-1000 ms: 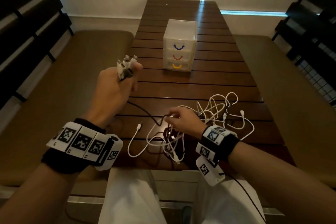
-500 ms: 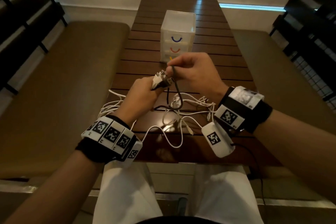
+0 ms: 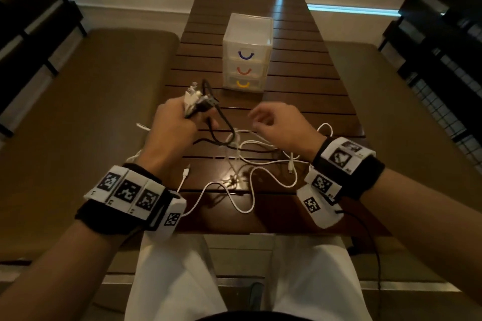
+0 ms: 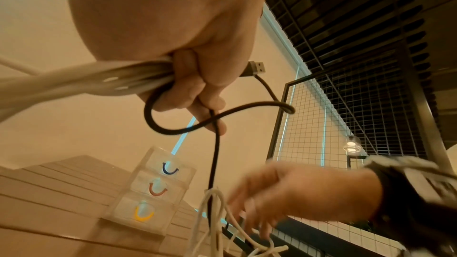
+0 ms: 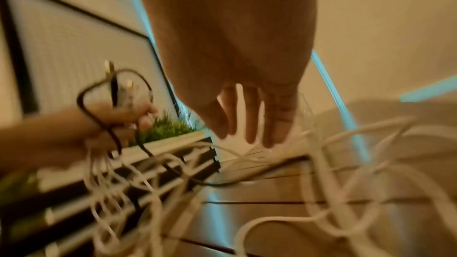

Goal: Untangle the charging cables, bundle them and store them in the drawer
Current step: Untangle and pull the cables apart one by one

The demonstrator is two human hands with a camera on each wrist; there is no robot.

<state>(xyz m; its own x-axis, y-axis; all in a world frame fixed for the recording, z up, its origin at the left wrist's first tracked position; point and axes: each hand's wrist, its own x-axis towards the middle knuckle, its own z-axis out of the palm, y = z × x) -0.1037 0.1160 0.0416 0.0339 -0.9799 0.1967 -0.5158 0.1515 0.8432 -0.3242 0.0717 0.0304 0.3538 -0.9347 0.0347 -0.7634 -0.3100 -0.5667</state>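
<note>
On the slatted wooden table [image 3: 300, 86], middle of the far half, sits the little clear drawer unit [image 3: 247, 52], all three drawers closed, so storage isn't happening yet; nearer me the white cables [image 3: 250, 177] sprawl in loose loops, still crossed over each other; the left hand [image 3: 172, 128] is fisted around a bunch of plug ends, I'd guess to keep the sorted ones together; a black cable [image 3: 221, 122] loops out of that fist down into the pile; the right hand [image 3: 281, 125] hovers over the tangle, fingers relaxed and spread, holding nothing, probably hunting the next end.
</note>
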